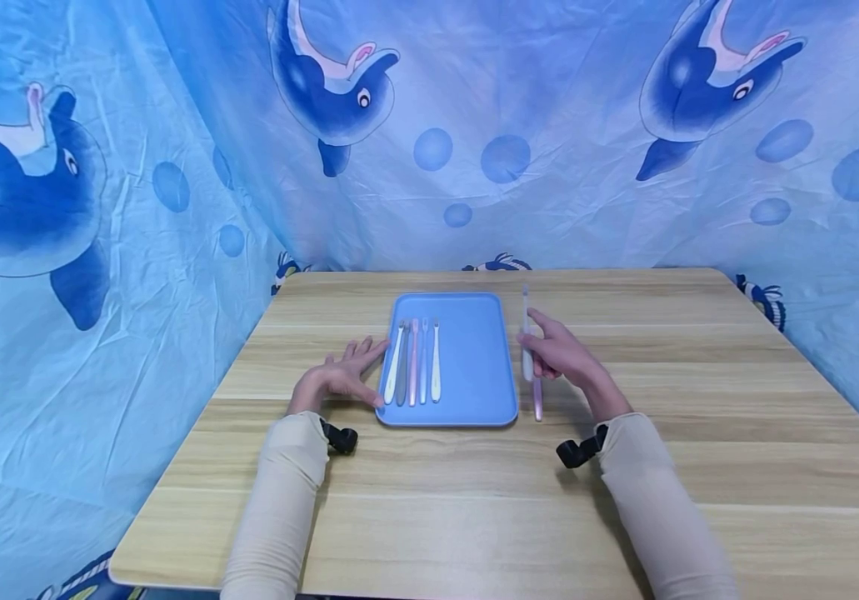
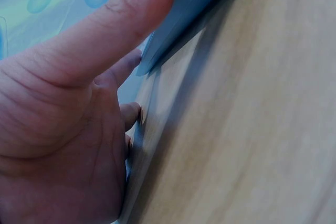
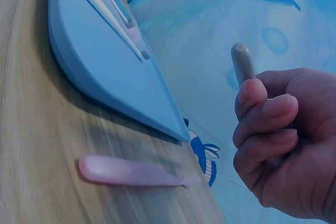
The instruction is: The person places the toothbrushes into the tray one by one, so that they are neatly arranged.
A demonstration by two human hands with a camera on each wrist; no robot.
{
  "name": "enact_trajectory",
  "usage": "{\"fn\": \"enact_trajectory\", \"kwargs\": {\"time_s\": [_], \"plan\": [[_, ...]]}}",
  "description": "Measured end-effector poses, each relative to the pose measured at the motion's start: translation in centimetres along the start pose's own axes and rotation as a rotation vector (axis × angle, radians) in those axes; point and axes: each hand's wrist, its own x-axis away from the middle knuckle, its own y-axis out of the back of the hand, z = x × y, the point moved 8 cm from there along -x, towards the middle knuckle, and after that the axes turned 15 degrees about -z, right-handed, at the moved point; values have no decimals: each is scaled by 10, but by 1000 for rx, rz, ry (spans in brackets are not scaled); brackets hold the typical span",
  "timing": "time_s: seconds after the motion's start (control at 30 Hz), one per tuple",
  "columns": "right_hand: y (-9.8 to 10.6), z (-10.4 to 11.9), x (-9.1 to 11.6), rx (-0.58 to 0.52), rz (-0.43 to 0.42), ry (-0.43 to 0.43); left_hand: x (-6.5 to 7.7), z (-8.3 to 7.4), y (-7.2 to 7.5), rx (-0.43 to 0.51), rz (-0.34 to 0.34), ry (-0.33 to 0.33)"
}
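Note:
A blue tray lies on the wooden table with several toothbrushes side by side in its left half, among them a pink toothbrush and a white toothbrush. My left hand is spread at the tray's left edge, thumb and forefinger against the rim. Right of the tray, my right hand pinches a pale toothbrush, its head pointing away from me. In the right wrist view its rounded handle end looks grey. Below that hand, a second pink toothbrush lies on the table.
The wooden table reaches beyond the tray on every side. Blue sheeting printed with dolphins hangs behind the table and along its left and right. Each wrist wears a black camera mount, such as the right wrist mount.

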Motion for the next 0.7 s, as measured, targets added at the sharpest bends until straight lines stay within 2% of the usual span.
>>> {"fn": "enact_trajectory", "kwargs": {"time_s": [0.7], "plan": [[-25, 12, -5, 34, 16, -12, -1, 1, 0, 8, 1, 6]]}}
